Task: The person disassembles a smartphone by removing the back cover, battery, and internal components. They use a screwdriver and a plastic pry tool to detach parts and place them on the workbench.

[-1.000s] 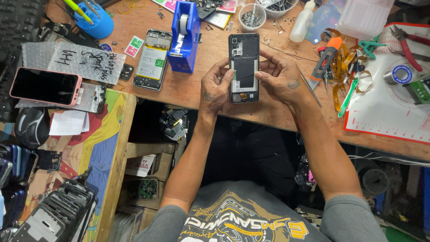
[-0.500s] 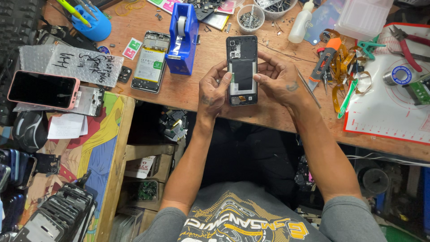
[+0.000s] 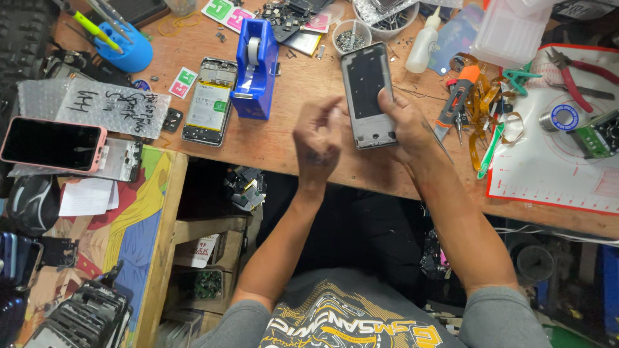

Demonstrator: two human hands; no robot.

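My right hand (image 3: 405, 121) grips a grey phone frame (image 3: 367, 90) by its lower right side, holding it flat over the wooden bench (image 3: 290, 138), its dark inner panel facing up. My left hand (image 3: 317, 138) hovers just left of the frame with fingers curled in; I cannot tell whether something small is pinched between them. A blue tape dispenser (image 3: 255, 67) stands to the left of both hands. Beside it lies an opened phone (image 3: 209, 102) with its battery showing.
A pink-cased phone (image 3: 51, 145) lies at far left on a bubble-wrap sheet (image 3: 97, 106). A blue tool cup (image 3: 126, 48), a small bowl of screws (image 3: 351, 35), a white glue bottle (image 3: 424, 42), a utility knife (image 3: 458, 96), red pliers (image 3: 577, 74) and a white work mat (image 3: 554, 161) crowd the bench.
The phone frame was held by both hands with its component side up. Now only my right hand holds it, turned over and shifted, and my left hand has come off to the left.
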